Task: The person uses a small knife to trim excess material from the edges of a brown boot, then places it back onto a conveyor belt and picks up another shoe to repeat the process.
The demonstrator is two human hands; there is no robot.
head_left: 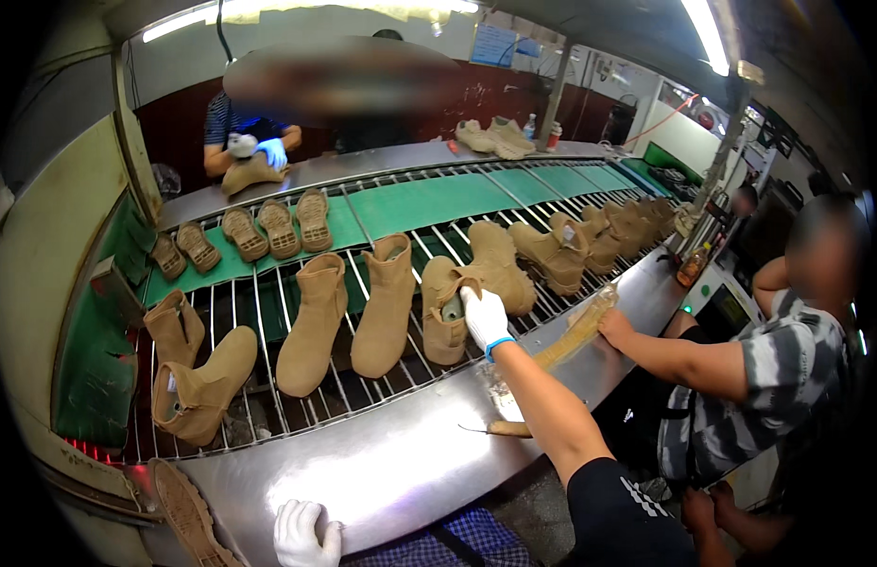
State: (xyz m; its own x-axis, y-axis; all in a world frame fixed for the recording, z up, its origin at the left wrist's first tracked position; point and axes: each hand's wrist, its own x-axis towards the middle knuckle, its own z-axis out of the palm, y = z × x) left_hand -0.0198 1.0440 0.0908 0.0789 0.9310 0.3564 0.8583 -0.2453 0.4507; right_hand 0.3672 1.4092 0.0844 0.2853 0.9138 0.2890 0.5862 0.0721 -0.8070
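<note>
White-gloved left hand (304,537); right fingers (476,307) on matte tan boot (442,338).

Two white-gloved hands (485,319) show, one just right of centre, one at the bottom. Six tan boots (311,326) can be counted from left to centre: two at left, two left of centre, two at centre; the row toward the upper right is too crowded to number. Five tan soles (279,228) lie at upper left, one loose sole (185,510) at lower left. One amber bottle (691,266) is at right, one blue glove (272,151) at upper left.
</note>
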